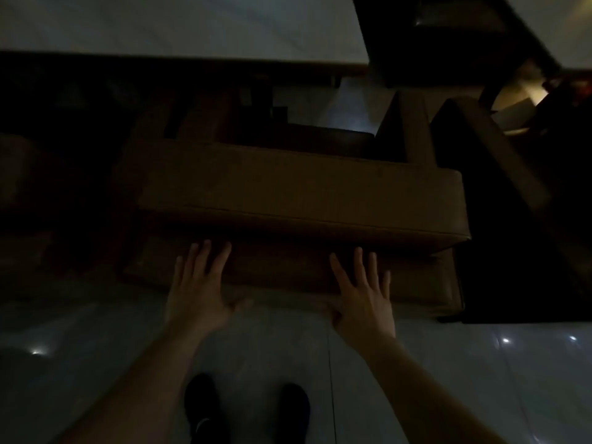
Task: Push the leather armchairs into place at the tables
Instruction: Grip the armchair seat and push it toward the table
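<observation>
Dimly lit scene. Two hands, both flat and open with fingers spread, gripping nothing: left hand (pixel 200 291) and right hand (pixel 362 294) press palms against the rear face of one brown leather armchair (pixel 301 200). A second armchair (pixel 499 174) stands just right of it, mostly in shadow. One pale table (pixel 179 27) sits beyond the chair, whose arms reach toward its edge. Two black shoes (pixel 246 408) on glossy floor tiles (pixel 480 363). No readable writing or labels.

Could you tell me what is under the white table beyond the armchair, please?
Under the table the armchair's armrests reach in. The space to their left is too dark to make out.
</observation>
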